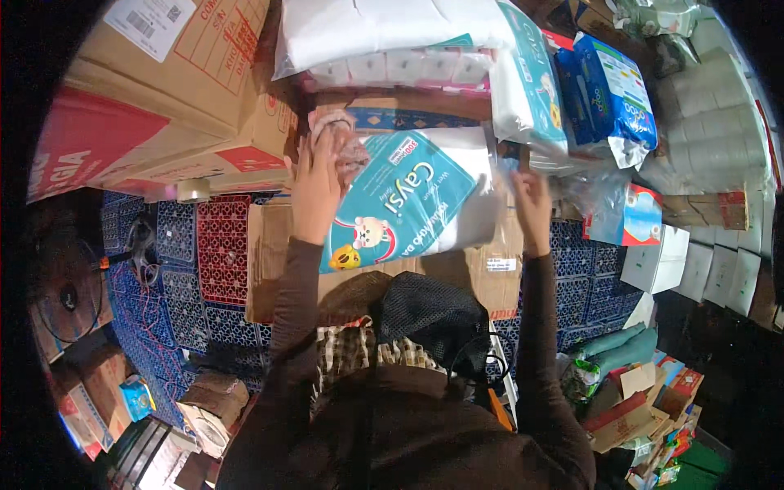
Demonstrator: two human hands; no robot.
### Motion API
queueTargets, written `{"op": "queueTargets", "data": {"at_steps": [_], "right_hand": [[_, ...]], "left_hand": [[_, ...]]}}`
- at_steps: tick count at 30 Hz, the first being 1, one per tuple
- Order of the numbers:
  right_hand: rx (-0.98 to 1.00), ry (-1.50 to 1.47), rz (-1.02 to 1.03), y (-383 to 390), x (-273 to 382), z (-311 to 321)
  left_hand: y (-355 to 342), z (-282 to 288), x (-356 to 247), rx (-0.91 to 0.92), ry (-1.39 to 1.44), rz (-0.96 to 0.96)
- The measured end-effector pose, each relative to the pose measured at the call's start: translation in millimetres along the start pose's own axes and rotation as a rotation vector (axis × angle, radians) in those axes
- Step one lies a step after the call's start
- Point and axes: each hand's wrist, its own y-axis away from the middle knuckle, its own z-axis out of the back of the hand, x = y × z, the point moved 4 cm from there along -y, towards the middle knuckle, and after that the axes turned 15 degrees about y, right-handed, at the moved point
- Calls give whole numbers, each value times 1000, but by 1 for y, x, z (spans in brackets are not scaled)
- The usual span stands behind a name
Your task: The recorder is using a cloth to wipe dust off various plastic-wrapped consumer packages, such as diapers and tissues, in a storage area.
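A soft pack of white wipes or tissues (412, 196) in clear plastic with a teal printed label lies tilted in front of me, above an open cardboard surface. My left hand (315, 188) is at its left end, fingers bent around a crumpled pinkish cloth (349, 155) that touches the pack's upper left corner. On the other side, my right hand (532, 204) has its fingers pinched at the pack's loose clear plastic edge; motion blurs this grip. Another teal and white pack (527, 82) rests just beyond my right hand.
Large cardboard boxes (184, 90) rise at the left. Big white plastic-wrapped packs (392, 33) sit at the back, with a blue pack (608, 102) to their right. A black mesh bag (429, 314) lies close to my body. Blue plastic grid flooring (184, 302) extends below.
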Motion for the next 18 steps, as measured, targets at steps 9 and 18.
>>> {"op": "queueTargets", "data": {"at_steps": [9, 18], "right_hand": [[501, -37, -108, 57, 16, -23], [-189, -11, 791, 75, 32, 10]], "left_hand": [[59, 38, -7, -81, 484, 405], [29, 129, -10, -553, 639, 16]]}}
